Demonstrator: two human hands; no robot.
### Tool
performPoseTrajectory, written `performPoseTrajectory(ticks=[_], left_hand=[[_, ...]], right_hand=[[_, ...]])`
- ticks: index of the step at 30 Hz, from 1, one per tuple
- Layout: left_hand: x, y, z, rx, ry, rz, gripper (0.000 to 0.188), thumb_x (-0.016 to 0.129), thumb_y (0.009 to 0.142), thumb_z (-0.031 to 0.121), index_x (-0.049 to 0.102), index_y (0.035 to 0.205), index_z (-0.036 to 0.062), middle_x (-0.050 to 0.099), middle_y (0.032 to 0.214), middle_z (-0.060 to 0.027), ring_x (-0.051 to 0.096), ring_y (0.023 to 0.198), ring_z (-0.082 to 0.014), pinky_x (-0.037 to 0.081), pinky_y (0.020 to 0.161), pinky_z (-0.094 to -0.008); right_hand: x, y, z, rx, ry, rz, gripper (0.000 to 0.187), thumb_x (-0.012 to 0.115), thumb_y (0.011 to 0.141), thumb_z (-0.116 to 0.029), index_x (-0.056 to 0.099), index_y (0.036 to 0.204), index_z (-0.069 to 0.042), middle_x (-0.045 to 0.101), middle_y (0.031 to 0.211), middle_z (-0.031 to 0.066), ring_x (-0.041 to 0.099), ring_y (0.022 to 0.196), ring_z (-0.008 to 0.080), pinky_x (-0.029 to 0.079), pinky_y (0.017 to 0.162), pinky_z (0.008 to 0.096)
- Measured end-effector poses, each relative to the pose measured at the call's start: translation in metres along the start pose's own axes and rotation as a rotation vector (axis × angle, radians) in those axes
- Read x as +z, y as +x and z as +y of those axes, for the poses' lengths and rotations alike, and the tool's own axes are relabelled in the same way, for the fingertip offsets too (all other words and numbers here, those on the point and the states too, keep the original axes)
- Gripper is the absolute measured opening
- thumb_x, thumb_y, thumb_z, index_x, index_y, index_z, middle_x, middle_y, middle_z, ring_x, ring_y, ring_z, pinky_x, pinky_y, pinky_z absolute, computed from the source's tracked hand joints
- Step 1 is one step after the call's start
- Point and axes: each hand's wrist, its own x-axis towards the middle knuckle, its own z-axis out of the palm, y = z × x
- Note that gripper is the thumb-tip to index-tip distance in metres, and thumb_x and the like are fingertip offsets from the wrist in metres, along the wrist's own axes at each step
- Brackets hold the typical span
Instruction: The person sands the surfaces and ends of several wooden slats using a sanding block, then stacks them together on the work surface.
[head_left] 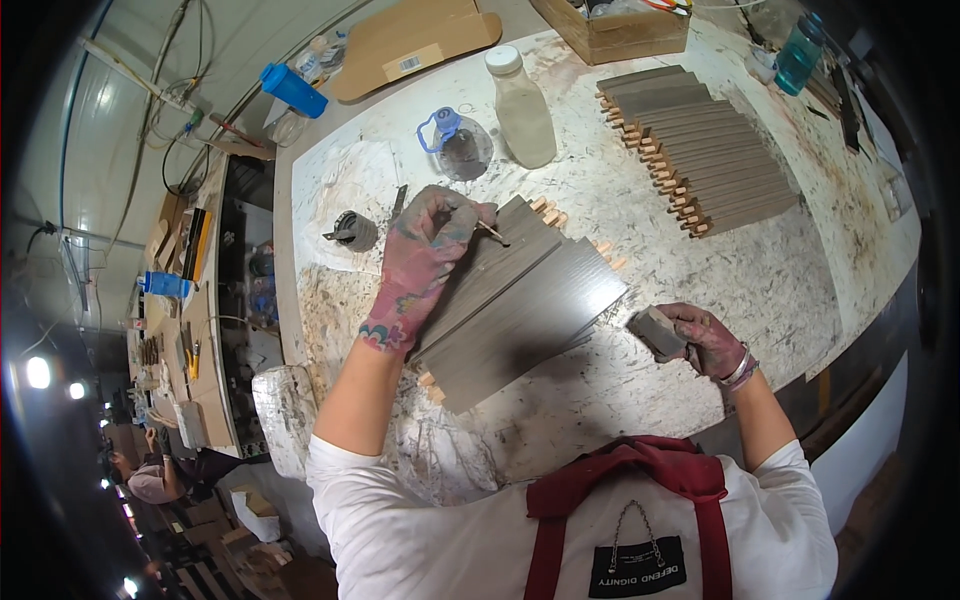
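Observation:
My left hand, in a stained pink patterned glove, is closed in a pinch over the far end of a fanned stack of grey wood-grain boards. Between its fingertips is a thin stick, its dark tip close to the top board. Light wooden pegs stick out from the boards' ends. To the right of the stack, my right hand, darkly smudged, grips a grey block just above the table. What the block is made of cannot be told.
Spread boards with pegs lie at the back right. A capped bottle, a clear blue-handled jug and a small dark cup stand beyond my left hand. Cardboard and a wooden box sit at the table's far edge. A person is far left.

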Motion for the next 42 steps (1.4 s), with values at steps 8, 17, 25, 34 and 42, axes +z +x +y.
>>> performPoseTrajectory(ticks=[8,17,25,34,42], left_hand=[[0.005,0.002,-0.006,0.049,-0.064,0.004,0.008,0.060,0.088,0.007,0.062,0.095,0.0028,0.068,0.096,-0.0025,0.048,0.070,-0.0032,0.037,0.062,-0.0188],[0.009,0.007,-0.002,0.007,0.016,-0.062,0.012,0.059,0.098,0.012,0.059,0.099,0.0002,0.068,0.101,-0.0089,0.059,0.095,-0.0112,0.045,0.088,-0.0242],[0.014,0.006,-0.001,0.057,0.081,-0.050,0.014,0.059,0.098,0.015,0.060,0.099,0.0011,0.069,0.101,-0.0070,0.059,0.095,-0.0105,0.046,0.089,-0.0243],[0.021,0.005,0.001,0.094,0.089,0.050,0.009,0.059,0.095,0.009,0.062,0.100,0.0023,0.068,0.092,-0.0023,0.057,0.082,-0.0073,0.043,0.070,-0.0185],[0.014,0.008,-0.009,0.082,0.083,-0.044,0.011,0.059,0.095,0.012,0.062,0.101,0.0032,0.070,0.093,-0.0031,0.057,0.077,-0.0074,0.044,0.070,-0.0204]], right_hand=[[-0.001,-0.001,0.000,0.008,0.036,-0.002,0.060,0.070,0.088,-0.031,0.051,0.133,0.003,0.062,0.120,0.0138,0.064,0.102,0.0197,0.058,0.082,0.0348],[0.001,-0.002,-0.002,0.006,0.045,-0.018,0.063,0.072,0.087,-0.032,0.050,0.134,0.004,0.061,0.122,0.0144,0.064,0.103,0.0207,0.058,0.082,0.0356],[-0.003,-0.002,0.000,0.006,0.025,-0.018,0.067,0.073,0.085,-0.036,0.050,0.134,0.004,0.061,0.122,0.0144,0.064,0.103,0.0213,0.058,0.082,0.0361],[-0.003,-0.003,0.000,0.000,0.039,-0.011,0.072,0.074,0.084,-0.037,0.047,0.136,0.005,0.060,0.123,0.0157,0.064,0.104,0.0223,0.058,0.083,0.0373],[-0.005,-0.001,0.004,-0.010,0.026,-0.016,0.072,0.073,0.085,-0.036,0.047,0.136,0.005,0.061,0.123,0.0155,0.064,0.104,0.0224,0.058,0.082,0.0372]])
